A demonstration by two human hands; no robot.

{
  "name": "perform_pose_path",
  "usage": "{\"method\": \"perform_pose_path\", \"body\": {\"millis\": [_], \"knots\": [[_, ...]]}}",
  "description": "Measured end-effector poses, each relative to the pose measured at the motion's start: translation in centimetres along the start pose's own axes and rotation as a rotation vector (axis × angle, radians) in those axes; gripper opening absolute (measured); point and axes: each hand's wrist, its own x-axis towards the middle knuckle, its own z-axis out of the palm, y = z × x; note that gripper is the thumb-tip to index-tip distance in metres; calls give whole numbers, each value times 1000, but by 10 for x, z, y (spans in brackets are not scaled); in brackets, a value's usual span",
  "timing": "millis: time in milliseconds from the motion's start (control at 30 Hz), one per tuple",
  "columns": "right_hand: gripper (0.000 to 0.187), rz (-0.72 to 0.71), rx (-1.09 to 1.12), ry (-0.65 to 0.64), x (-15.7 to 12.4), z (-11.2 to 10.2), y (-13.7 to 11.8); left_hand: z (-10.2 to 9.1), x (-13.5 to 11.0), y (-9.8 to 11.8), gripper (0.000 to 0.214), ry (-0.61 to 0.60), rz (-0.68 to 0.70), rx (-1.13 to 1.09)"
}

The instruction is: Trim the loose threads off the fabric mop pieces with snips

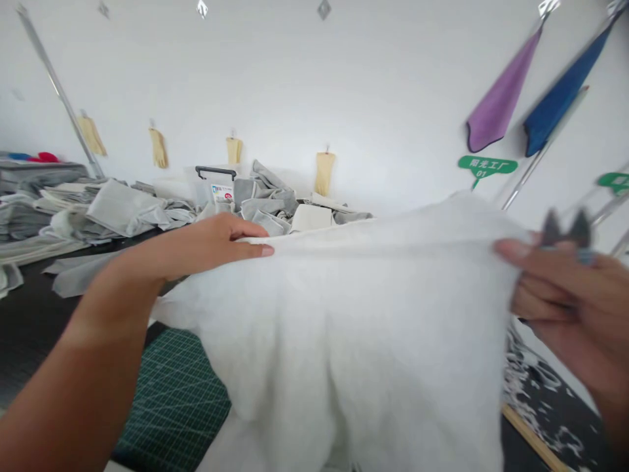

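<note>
The thin white fabric sheet hangs directly between both hands, its upper edge running left to right, so neither is nearer. The left hand pinches this edge; the right hand pinches the right corner and seems also to hold a blurred, dark two-pointed tool. The fabric looks soft, softly creased, partly hiding the green gridded cutting mat.

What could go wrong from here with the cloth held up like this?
The right hand holds a pointed tool as well as the cloth; its tips could snag the fabric.
The left hand grips only the top edge, so that side might slip or stretch.
The cloth hides part of the mat, so anything behind it could go unseen.
</note>
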Motion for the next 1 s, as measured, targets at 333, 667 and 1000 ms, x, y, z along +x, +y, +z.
{"method": "perform_pose_path", "body": {"millis": [333,667,1000], "knots": [[36,317,-195,-298,-8,75,151,148,58,-28,47,81,254,32],[35,292,-99,-471,-26,80,178,252,93,10,31,-180,397,-433],[50,397,74,-377,-32,86,193,284,71,9,24,-209,407,-452]]}}
